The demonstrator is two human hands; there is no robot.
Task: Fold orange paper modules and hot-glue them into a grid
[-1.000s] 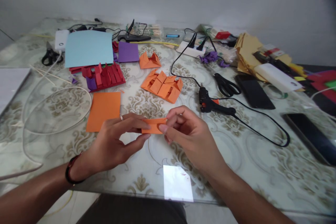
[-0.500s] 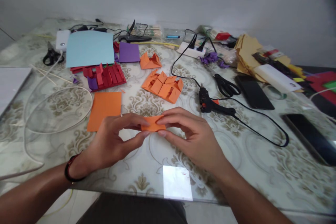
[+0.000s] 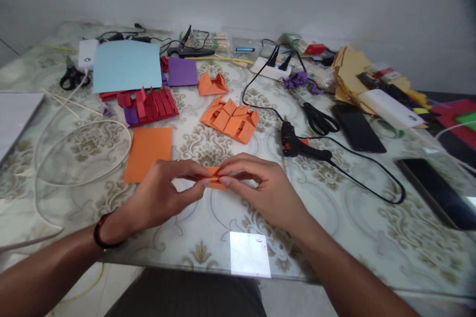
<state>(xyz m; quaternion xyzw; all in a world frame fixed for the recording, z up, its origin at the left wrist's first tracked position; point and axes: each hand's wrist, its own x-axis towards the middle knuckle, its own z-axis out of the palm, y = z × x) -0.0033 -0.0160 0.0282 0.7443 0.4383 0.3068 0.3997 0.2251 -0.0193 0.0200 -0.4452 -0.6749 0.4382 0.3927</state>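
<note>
Between my two hands, above the front of the table, is a small folded piece of orange paper (image 3: 215,184). My left hand (image 3: 169,189) pinches its left end between thumb and fingers. The right end is pinched by my right hand (image 3: 262,185), and my fingers hide part of the folds. An uncut-looking orange paper sheet (image 3: 147,153) lies flat just behind my left hand. Farther back sit a group of folded orange paper pieces (image 3: 231,120) and a single folded orange piece (image 3: 212,83).
A black glue gun (image 3: 305,146) with its cord lies right of my hands, near black scissors (image 3: 320,119) and two phones (image 3: 359,129). Folded red paper pieces (image 3: 150,106), a light blue sheet (image 3: 127,67) and a purple sheet (image 3: 182,71) lie back left. A white cable (image 3: 84,185) loops at left.
My thumbs have moved up onto the front of the orange paper, and it now shows a crease with its edge folded over. The view has shifted slightly.
</note>
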